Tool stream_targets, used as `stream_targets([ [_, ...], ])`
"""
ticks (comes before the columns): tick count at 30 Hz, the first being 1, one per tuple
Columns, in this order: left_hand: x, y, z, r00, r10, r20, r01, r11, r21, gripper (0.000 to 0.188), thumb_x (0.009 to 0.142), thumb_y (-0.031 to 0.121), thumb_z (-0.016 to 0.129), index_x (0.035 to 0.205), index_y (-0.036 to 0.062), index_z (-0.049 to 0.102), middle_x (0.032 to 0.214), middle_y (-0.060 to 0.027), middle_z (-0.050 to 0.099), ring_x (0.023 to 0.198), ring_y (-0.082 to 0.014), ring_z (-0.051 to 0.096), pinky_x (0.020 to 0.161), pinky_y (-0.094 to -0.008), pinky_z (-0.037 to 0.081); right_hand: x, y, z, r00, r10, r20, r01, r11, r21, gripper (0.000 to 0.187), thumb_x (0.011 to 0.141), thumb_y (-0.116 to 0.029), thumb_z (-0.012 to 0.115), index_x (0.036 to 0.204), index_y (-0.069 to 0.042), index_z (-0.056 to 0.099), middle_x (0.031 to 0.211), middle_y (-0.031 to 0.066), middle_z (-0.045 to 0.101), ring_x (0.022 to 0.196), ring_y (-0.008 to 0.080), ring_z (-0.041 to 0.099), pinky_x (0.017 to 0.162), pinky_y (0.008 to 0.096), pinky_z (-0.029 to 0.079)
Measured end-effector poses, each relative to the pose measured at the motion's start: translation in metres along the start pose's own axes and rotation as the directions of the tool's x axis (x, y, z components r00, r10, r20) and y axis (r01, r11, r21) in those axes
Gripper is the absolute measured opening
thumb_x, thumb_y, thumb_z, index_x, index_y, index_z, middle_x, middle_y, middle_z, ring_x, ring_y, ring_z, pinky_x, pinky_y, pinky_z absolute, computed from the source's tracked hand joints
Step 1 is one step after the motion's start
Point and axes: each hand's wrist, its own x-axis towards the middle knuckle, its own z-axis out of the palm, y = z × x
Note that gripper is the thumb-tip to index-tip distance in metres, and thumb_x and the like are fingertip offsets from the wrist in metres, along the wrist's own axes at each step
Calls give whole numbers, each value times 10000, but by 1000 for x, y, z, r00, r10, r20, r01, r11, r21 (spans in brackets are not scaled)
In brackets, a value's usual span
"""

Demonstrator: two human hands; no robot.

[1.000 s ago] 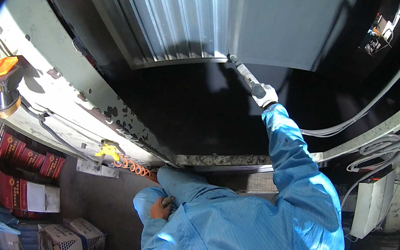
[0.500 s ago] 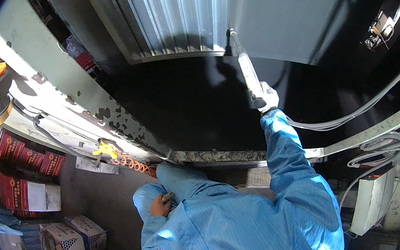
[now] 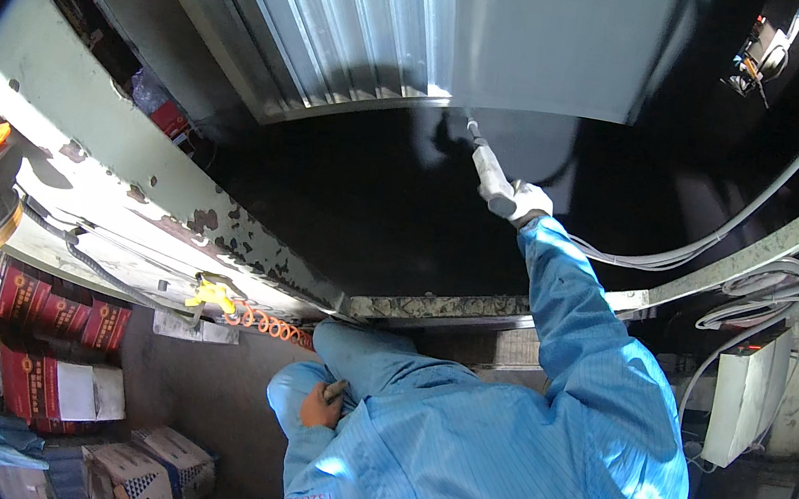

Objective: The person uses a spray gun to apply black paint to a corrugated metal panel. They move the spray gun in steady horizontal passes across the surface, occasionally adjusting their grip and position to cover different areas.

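Observation:
My right hand point(image 3: 531, 203), in a white glove, is closed around the handle of a long white spray gun point(image 3: 490, 173). The gun's nozzle points away from me, at the lower edge of a hanging metal panel point(image 3: 568, 45), where a faint pale haze shows. To its left hangs a ribbed, shiny metal panel point(image 3: 339, 19). Low by my left thigh, my left hand point(image 3: 320, 407) is curled closed around a small greyish thing whose kind I cannot make out.
A chipped pale frame point(image 3: 222, 216) and a sill point(image 3: 442, 308) border the dark booth opening. Grey cables point(image 3: 661, 259) run right, near a white box point(image 3: 742, 406). An orange coiled hose point(image 3: 273, 326), red boxes point(image 3: 58, 316) and cartons point(image 3: 132, 477) are at the left.
My right hand has drawn the spray gun lower and nearer, so its nozzle moved from the panel's face to just below its bottom edge. My left hand stays put.

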Motion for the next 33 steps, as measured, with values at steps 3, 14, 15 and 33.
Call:
stream_targets([
  [3,-2,2,0,999,-45,4,45,998,32,383,809,277,742,1110,71,624,1047,-196,704,963,-405,665,811,-476,527,-14,1,-1,999,25,-38,-27,998,-50,485,868,-499,534,1101,-83,627,1036,202,714,1024,364,677,874,452,527],
  [14,2,-7,3,999,-49,5,49,998,43,400,814,339,727,1110,91,623,1064,-178,706,975,-394,663,814,-478,528,-55,-1,-35,968,-60,-245,75,996,52,401,920,-451,515,1058,-80,582,957,183,708,924,372,687,814,447,526],
  [15,3,-5,3,998,-64,16,63,996,64,407,811,344,730,1110,90,625,1069,-178,705,978,-395,662,815,-479,528,-69,-16,-57,964,-81,-254,93,995,37,342,951,-402,487,1062,-91,576,973,166,704,927,359,686,816,430,529],
  [33,4,-6,3,1000,-20,6,20,1000,23,443,781,388,752,1060,73,612,1018,-195,705,944,-411,664,795,-489,525,-61,-50,-157,815,-227,-533,225,972,-69,369,927,-407,570,1075,-69,551,907,151,683,877,321,691,781,400,539],
])
